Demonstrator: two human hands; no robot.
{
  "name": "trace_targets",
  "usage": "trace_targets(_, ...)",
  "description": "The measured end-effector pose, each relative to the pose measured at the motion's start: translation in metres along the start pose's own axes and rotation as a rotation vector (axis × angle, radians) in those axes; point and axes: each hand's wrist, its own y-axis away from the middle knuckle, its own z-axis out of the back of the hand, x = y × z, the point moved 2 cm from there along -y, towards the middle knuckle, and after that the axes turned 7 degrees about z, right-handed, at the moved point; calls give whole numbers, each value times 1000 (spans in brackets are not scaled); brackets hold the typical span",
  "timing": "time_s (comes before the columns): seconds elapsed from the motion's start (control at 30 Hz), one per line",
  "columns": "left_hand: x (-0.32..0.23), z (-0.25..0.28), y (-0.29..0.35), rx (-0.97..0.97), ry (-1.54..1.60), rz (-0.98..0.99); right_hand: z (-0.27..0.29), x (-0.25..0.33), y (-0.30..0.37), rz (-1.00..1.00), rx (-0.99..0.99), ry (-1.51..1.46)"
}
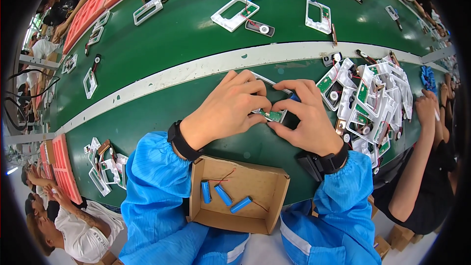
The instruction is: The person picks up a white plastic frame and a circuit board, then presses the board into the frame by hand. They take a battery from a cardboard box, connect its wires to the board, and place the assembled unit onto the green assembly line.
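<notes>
Both hands meet over a white plastic frame (263, 76) with a green circuit board (273, 115) at its near end. My left hand (229, 107) is closed, its thumb and fingertips pinched at the board's left side. Curled around the frame's right side is my right hand (308, 115), thumb at the near corner and fingers at the far side. A bit of a blue battery (294, 97) shows beside the right fingers. The fingers hide much of the frame. Below the hands, a cardboard box (282, 191) holds three blue batteries (223, 195) with thin wires.
A heap of white frames (378, 100) with boards and speakers lies to the right, a smaller pile (105, 167) to the left. Beyond a pale rail (196, 74), more frames (235, 13) sit on the green belt (186, 29). A co-worker's arm (412, 167) is at right.
</notes>
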Motion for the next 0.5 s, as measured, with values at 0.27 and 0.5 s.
trace_targets(0.27, 2, -1, -1, 43, 35, -80, -4, -1, 3, 48, 84, 7)
trace_targets(0.5, 12, 20, 0, -77, -27, -25, 12, 15, -7, 53, -32, 2)
